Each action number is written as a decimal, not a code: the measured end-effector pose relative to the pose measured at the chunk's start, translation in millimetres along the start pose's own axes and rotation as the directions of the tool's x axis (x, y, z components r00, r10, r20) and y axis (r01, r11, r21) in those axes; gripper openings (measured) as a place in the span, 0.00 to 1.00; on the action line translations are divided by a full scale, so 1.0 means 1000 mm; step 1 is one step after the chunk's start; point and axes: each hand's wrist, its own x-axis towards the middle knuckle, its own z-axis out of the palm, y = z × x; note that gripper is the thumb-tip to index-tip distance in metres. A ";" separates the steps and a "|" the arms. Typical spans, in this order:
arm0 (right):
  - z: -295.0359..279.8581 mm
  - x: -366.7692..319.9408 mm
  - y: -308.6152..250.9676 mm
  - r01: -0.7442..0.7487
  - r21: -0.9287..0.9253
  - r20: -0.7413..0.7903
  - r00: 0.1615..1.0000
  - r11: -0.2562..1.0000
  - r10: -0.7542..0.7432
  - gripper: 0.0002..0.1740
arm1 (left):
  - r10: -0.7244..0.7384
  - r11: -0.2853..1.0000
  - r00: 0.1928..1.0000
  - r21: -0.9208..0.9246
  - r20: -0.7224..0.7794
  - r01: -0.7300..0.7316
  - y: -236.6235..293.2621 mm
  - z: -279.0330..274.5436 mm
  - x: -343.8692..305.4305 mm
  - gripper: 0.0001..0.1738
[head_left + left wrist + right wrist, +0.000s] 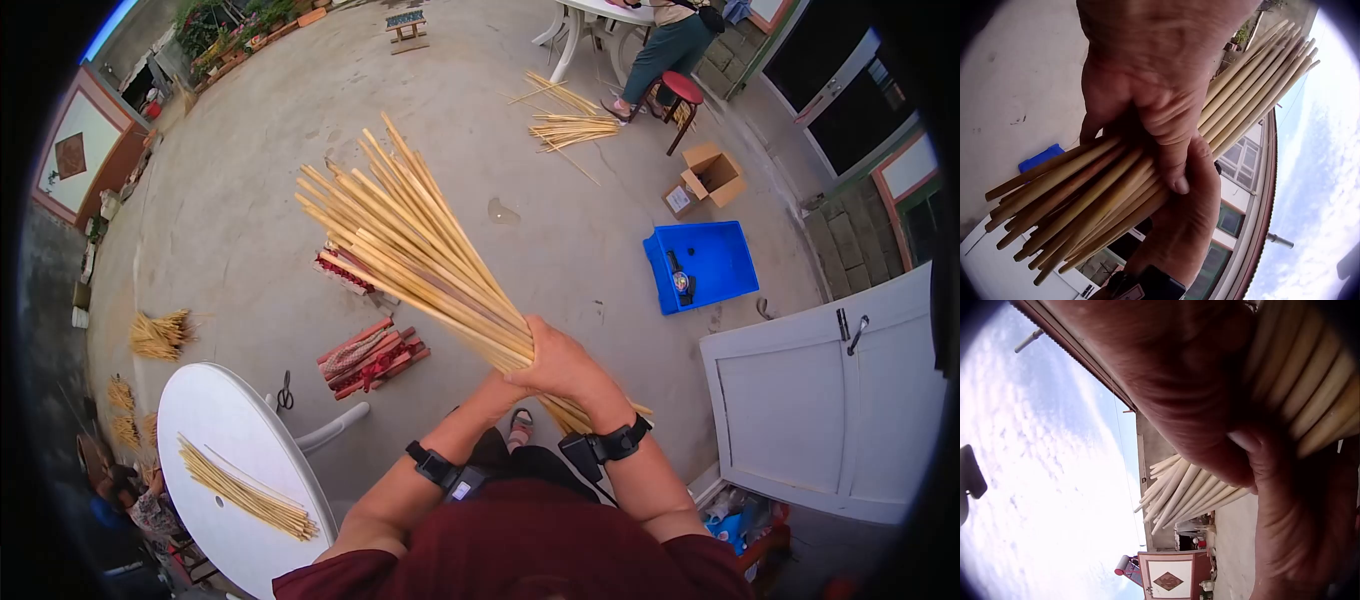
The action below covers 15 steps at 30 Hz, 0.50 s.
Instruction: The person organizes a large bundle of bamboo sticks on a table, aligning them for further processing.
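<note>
Both hands grip one thick bundle of thin, pale wooden sticks (420, 240) near its lower end. In the head view my right hand (560, 358) wraps over the bundle, and my left hand (503, 388) holds it just beside, partly hidden by sticks. The long ends fan out toward the upper left; short ends show past the right wrist. From the left wrist, the left thumb (1175, 172) lies across the sticks (1079, 200), overlapping the right hand (1194, 200). The right wrist view shows the hands meeting around the sticks (1185, 494).
A white round table (215, 400) with a smaller stick bundle (245, 490) stands at left. Red bundles (372, 358) lie on the concrete ahead. At right are a blue crate (715, 262), a cardboard box (712, 175) and a white door (820, 400). Another person (665, 50) is at the far table.
</note>
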 end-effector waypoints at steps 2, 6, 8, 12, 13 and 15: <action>0.015 0.014 -0.013 0.069 -0.071 0.004 0.998 0.995 -0.069 0.42 | -0.088 0.984 0.996 -0.160 -0.018 0.084 0.005 -0.021 -0.008 0.39; 0.007 0.133 -0.029 0.159 -0.207 0.051 0.987 0.965 -0.151 0.42 | -0.120 0.985 0.987 -0.140 -0.108 0.104 0.023 -0.090 0.069 0.38; 0.008 0.191 -0.063 0.260 -0.229 0.058 0.966 0.938 -0.254 0.43 | -0.054 0.998 0.980 -0.045 -0.192 0.046 0.045 -0.146 0.098 0.39; 0.003 0.284 -0.117 0.341 -0.269 0.197 0.935 0.901 -0.295 0.45 | 0.125 0.991 0.935 0.081 -0.333 -0.104 0.097 -0.208 0.134 0.39; 0.003 0.309 -0.141 0.403 -0.254 0.211 0.910 0.879 -0.357 0.44 | 0.110 0.991 0.932 0.111 -0.346 -0.076 0.119 -0.235 0.143 0.38; -0.005 0.350 -0.182 0.492 -0.230 0.231 0.866 0.840 -0.444 0.43 | 0.214 0.961 0.893 0.251 -0.396 -0.119 0.157 -0.271 0.159 0.34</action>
